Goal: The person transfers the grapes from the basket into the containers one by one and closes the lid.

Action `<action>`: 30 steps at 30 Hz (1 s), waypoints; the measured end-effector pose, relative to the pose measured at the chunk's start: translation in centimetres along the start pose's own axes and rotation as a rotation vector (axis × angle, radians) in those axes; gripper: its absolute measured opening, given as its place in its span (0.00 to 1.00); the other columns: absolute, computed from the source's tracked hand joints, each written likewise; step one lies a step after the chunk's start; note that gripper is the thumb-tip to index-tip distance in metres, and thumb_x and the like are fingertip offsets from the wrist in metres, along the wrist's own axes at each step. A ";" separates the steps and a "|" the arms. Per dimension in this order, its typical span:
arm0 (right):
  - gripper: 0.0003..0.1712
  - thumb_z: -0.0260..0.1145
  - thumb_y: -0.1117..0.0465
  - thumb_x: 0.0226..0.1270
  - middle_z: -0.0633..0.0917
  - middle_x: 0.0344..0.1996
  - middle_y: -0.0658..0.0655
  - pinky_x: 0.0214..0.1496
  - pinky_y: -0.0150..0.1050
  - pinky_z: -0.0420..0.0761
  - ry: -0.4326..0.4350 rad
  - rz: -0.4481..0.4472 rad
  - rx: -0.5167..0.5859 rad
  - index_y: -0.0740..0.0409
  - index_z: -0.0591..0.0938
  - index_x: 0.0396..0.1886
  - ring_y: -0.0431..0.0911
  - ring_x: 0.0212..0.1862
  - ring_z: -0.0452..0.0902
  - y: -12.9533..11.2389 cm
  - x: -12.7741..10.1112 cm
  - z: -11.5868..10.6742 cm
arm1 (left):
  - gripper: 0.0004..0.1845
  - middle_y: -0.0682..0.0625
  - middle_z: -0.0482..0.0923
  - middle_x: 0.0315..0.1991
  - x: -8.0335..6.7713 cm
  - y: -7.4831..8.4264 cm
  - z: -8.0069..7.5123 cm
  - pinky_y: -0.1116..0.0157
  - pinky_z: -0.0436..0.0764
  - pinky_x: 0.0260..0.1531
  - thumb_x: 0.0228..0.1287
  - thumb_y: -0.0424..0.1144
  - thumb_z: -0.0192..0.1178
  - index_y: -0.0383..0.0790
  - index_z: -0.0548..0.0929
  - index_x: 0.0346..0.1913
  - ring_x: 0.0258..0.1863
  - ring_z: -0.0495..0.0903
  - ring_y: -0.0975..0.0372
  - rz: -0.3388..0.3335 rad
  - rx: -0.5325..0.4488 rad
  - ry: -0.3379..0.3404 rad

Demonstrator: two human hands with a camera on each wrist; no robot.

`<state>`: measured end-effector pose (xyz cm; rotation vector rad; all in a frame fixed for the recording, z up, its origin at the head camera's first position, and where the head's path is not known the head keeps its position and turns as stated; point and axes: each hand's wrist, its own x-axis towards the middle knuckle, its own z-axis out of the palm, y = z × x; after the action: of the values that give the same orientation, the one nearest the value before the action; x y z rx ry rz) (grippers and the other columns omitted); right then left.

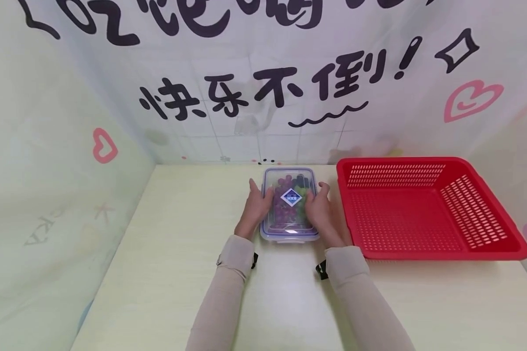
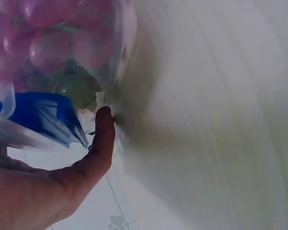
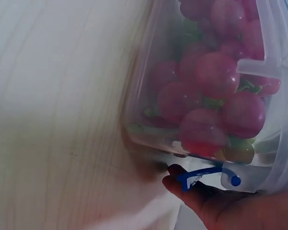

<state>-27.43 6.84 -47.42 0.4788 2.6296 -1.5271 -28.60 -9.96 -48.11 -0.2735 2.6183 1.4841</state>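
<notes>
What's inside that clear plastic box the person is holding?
The clear plastic box holds purple-red grapes and a few green ones. Its label and both hands hide some.

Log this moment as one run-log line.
left hand: holds clear lidded container, left side | right hand: holds right side | contents: purple grapes | container on table | red basket: right of container

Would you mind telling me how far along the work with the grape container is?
Done: nothing visible yet; the red basket holds nothing. In hand: left hand and right hand grip the sides of the clear container of grapes, lid on. Left: opening or moving it.
</notes>
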 end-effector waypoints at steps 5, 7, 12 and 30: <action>0.34 0.48 0.52 0.79 0.76 0.54 0.73 0.61 0.54 0.76 -0.041 0.086 -0.007 0.58 0.48 0.75 0.62 0.55 0.75 0.0 0.0 -0.3 | 0.46 0.27 0.59 0.71 -0.3 0.3 0.0 0.48 0.63 0.69 0.73 0.60 0.45 0.35 0.38 0.79 0.70 0.63 0.40 -0.110 0.018 -0.012; 0.34 0.49 0.51 0.79 0.75 0.55 0.73 0.62 0.55 0.75 -0.049 0.100 -0.011 0.59 0.48 0.74 0.62 0.56 0.74 0.0 0.0 -0.4 | 0.46 0.29 0.59 0.72 -0.5 0.3 0.1 0.48 0.63 0.69 0.72 0.60 0.45 0.36 0.40 0.79 0.71 0.63 0.41 -0.137 0.021 -0.005; 0.33 0.49 0.52 0.79 0.73 0.57 0.75 0.63 0.56 0.73 -0.046 0.111 -0.019 0.61 0.50 0.73 0.63 0.56 0.72 0.0 -0.2 -0.5 | 0.47 0.32 0.55 0.75 -0.7 0.3 0.1 0.46 0.65 0.68 0.70 0.61 0.49 0.35 0.44 0.79 0.71 0.63 0.42 -0.170 0.058 0.024; 0.34 0.48 0.54 0.81 0.66 0.68 0.71 0.69 0.55 0.69 -0.110 0.007 -0.127 0.68 0.53 0.76 0.61 0.65 0.67 -1.1 -0.6 -1.6 | 0.31 0.29 0.74 0.58 -0.6 1.0 0.1 0.50 0.78 0.54 0.75 0.51 0.47 0.29 0.60 0.68 0.55 0.79 0.46 -0.071 -0.020 0.034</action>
<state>-27.03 7.58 -45.50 0.3828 2.6165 -1.3335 -28.18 -9.32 -47.24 -0.3924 2.5919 1.4970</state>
